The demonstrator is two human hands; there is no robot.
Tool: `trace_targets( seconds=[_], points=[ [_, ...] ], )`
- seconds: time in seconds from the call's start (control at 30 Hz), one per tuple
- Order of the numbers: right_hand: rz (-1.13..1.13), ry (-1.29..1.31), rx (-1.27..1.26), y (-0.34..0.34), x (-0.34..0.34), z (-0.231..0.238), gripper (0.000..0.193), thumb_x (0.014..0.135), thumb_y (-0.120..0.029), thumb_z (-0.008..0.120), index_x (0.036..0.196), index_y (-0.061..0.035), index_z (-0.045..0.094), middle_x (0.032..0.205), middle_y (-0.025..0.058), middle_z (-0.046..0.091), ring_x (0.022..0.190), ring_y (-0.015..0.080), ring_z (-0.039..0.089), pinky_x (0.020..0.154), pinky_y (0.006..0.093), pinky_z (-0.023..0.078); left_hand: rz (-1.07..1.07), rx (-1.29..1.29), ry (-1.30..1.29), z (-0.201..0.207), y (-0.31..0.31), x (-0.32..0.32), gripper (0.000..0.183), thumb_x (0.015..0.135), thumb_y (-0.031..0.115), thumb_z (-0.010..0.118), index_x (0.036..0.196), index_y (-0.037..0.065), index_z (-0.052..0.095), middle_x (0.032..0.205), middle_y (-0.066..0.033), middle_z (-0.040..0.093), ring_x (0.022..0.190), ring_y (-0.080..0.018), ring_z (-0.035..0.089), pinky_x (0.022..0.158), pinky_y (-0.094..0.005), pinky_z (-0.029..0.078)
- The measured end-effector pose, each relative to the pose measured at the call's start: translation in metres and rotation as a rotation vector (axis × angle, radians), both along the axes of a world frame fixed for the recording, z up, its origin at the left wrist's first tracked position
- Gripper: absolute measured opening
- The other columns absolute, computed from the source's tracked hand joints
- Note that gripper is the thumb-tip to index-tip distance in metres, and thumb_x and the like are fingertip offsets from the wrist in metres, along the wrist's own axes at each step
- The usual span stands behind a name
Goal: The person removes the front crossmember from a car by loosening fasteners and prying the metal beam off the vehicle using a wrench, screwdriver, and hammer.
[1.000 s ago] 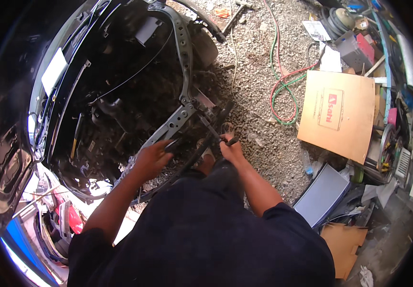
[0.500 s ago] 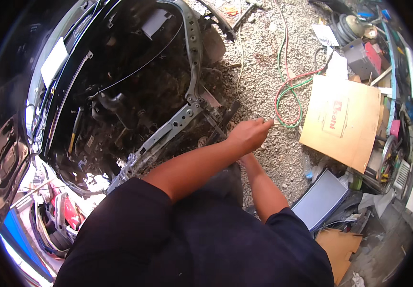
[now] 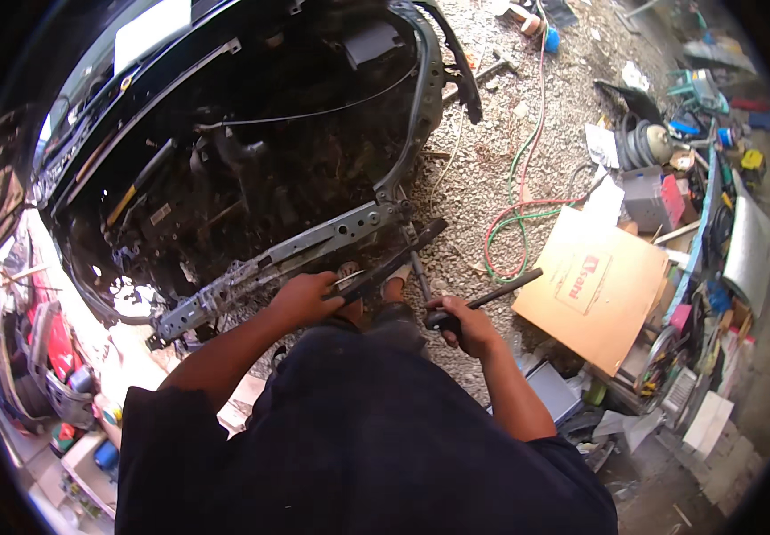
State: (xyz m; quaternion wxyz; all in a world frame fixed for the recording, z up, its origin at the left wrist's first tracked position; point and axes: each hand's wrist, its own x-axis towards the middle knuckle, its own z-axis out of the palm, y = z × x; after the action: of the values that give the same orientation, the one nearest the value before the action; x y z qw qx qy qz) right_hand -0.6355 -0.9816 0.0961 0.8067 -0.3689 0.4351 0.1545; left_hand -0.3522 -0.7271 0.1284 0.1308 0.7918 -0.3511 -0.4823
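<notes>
My left hand point(image 3: 304, 300) is closed beside the grey metal crossmember point(image 3: 322, 238) of a car's stripped front end. A slim, pale metal piece point(image 3: 350, 278) sticks out from its fingers. Just past the fingertips runs a dark bar point(image 3: 403, 255), slanting up to the right; whether the hand also touches it I cannot tell. My right hand point(image 3: 467, 325) is wrapped round the thick black end of a dark long-handled tool point(image 3: 502, 290), whose shaft points up to the right. A narrow metal rod point(image 3: 420, 275) stands just above that hand, its lower end hidden there.
Ahead and to the left gapes the dark engine bay point(image 3: 251, 169), with a yellow-handled tool point(image 3: 140, 183) in it. A cardboard box point(image 3: 585, 290) stands to the right. Red and green hoses point(image 3: 514, 209) loop over the gravel. Clutter lines the right side.
My hands were close together ahead of me, the left forearm crossing over the right. They have drawn apart, left hand toward the crossmember, and the dark tool now shows in the right. The view shifted.
</notes>
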Motion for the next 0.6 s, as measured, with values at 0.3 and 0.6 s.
trace_targets(
  seconds=[0.3, 0.6],
  points=[
    [0.054, 0.119, -0.18, -0.026, 0.133, 0.057, 0.023, 0.098, -0.029, 0.07, 0.094, -0.0074, 0.065, 0.069, 0.001, 0.058, 0.045, 0.0098, 0.045, 0.041, 0.0271, 0.034, 0.418, 0.024, -0.092, -0.065, 0.154, -0.004, 0.052, 0.089, 0.037, 0.078, 0.127, 0.003, 0.069, 0.109, -0.0236, 0.077, 0.105, -0.0449, 0.074, 0.09, -0.0525, 0.058],
    [0.795, 0.263, -0.909, -0.035, 0.232, 0.063, 0.032, 0.089, -0.031, 0.075, 0.096, -0.0001, 0.069, 0.08, 0.0111, 0.071, 0.065, 0.0206, 0.066, 0.059, 0.0373, 0.051, 0.727, 0.264, -0.115, -0.146, 0.353, -0.055, 0.057, 0.088, 0.038, 0.079, 0.13, 0.001, 0.069, 0.113, -0.0291, 0.076, 0.109, -0.0471, 0.072, 0.095, -0.0534, 0.057]
  ],
)
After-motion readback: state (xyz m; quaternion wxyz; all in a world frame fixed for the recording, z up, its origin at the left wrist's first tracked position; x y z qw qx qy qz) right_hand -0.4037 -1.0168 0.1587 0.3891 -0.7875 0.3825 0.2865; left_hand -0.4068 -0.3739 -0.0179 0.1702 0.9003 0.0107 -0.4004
